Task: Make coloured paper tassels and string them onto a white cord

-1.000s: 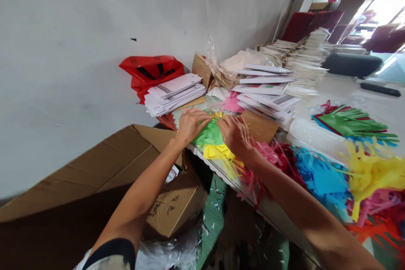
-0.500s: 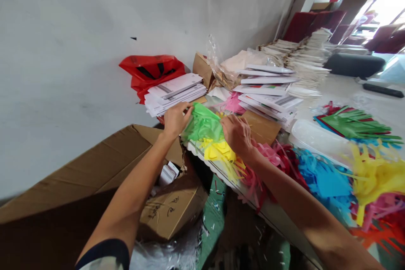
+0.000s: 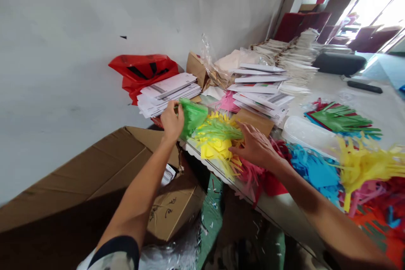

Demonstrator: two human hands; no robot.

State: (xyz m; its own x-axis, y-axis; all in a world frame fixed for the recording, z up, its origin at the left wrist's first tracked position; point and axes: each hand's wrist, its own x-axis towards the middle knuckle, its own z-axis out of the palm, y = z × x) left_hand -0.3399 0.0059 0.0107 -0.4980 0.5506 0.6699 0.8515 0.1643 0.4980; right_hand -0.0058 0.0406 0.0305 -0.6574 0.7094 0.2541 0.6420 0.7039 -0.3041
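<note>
At the near-left end of the white worktop (image 3: 332, 83), the left hand (image 3: 172, 121) has its fingers clamped on the edge of a thin, translucent green fringed sheet (image 3: 194, 114). Its strips trail over a heap of bright yellow fringed sheets (image 3: 216, 148) toward the right hand (image 3: 255, 143), whose thumb and fingers stand apart; whether they touch the strips I cannot tell. The green fringe is cut, but lies loosely spread, so handling it looks unfinished. Soft blue fringed sheets (image 3: 323, 175) lie farther right, beyond both hands' reach of contact.
</note>
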